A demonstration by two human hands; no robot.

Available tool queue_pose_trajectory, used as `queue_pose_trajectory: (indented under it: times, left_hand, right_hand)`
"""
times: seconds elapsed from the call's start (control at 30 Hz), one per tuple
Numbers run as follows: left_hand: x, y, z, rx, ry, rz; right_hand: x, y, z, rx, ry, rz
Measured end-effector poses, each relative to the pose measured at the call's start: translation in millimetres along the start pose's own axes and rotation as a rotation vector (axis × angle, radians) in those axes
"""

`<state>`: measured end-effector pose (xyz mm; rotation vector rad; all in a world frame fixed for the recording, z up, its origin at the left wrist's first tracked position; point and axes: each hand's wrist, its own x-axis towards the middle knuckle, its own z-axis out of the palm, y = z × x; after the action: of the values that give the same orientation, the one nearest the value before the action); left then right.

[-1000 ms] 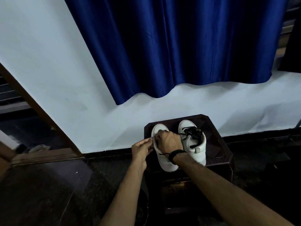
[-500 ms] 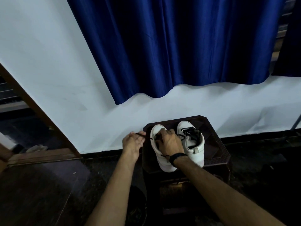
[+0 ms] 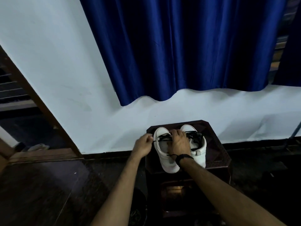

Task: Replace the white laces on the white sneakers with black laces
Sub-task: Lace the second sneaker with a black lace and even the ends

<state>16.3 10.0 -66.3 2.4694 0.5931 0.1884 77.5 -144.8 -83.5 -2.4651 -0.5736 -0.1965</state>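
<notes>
From my head camera I look down at a small dark brown wooden stool (image 3: 216, 154) with cut corners, which stands against the white wall under a deep blue curtain (image 3: 184, 46). On its top sit the two white sneakers side by side, toes toward the wall. The left white sneaker (image 3: 164, 159) is the one I work on: a thin black lace (image 3: 162, 137) crosses its front eyelets, and one loose end of it comes out near my right wrist. My left hand (image 3: 143, 145) is just beside the outer edge of this shoe, its fingers curled, and thumb and forefinger pinch the end of the black lace where it leaves the shoe. My right hand (image 3: 179, 142) lies over the opening of the same shoe, palm down, fingers bent toward the toe; the fingertips are at the lace, but I cannot tell if they really pinch it or only press on it. On that wrist I wear a black band (image 3: 184, 158). The right white sneaker (image 3: 197, 149) stands touching the first one and has black lace (image 3: 194, 138) lying loosely in a bunch over its tongue and opening. I cannot see inside either shoe well. The dark floor (image 3: 48, 193) is around the stool, with a brown wooden door frame (image 3: 40, 101) at the left.
</notes>
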Motion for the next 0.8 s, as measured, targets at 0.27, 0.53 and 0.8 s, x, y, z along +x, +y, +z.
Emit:
queue_pose_trajectory:
  times: [0.27,0.53,0.8]
  left_hand:
    - [-2.6,6.8,9.4,-0.268,0.048,-0.106]
    - [-3.9,4.1,-4.2,-0.269,0.067,-0.090]
    - [-21.3,26.1,2.7,0.039,0.278,-0.030]
  right_hand:
    - [19.7,16.8,-29.2,0.220,-0.312,0.131]
    - [29.8,25.1,-53.3,0.087,-0.486,0.102]
    - [27.2,8.0,-61.1,-0.033,-0.358,0.131]
